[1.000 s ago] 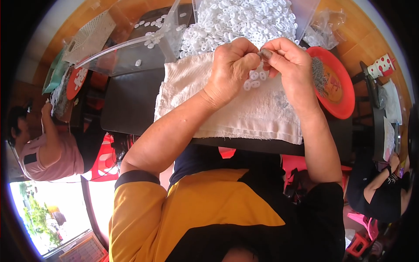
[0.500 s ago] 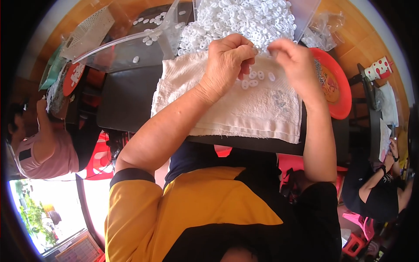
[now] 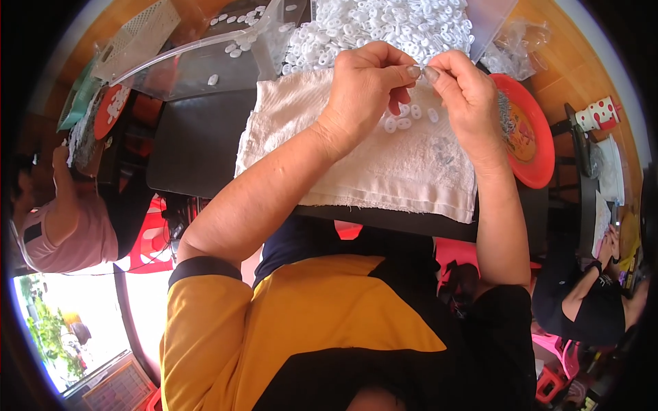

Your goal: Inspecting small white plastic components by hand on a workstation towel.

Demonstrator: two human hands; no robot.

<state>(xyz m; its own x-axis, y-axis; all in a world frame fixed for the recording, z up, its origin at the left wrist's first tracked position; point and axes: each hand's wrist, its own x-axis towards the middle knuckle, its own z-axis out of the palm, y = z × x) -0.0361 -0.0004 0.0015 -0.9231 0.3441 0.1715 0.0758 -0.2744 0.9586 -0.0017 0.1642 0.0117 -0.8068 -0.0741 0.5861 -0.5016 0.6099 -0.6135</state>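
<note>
My left hand (image 3: 370,85) and my right hand (image 3: 466,99) meet fingertip to fingertip above the far part of a cream towel (image 3: 411,171). Both are closed in a pinch. What lies between the fingertips is too small and covered to make out. Just below the hands, several white oval plastic pieces with holes (image 3: 404,123) rest on the towel. Beyond the fingertips, a big heap of the same white pieces (image 3: 377,31) fills a clear plastic bin.
A red round tray (image 3: 545,147) with small metallic bits stands right of the towel. Left of the heap, a clear plastic box (image 3: 168,79) sits on the dark table (image 3: 192,147). A crumpled clear bag (image 3: 519,48) lies at the far right. One person sits on each side.
My right hand, blurred before, has come left and now pinches against the left fingertips. My left hand has shifted slightly up and right, still pinching.
</note>
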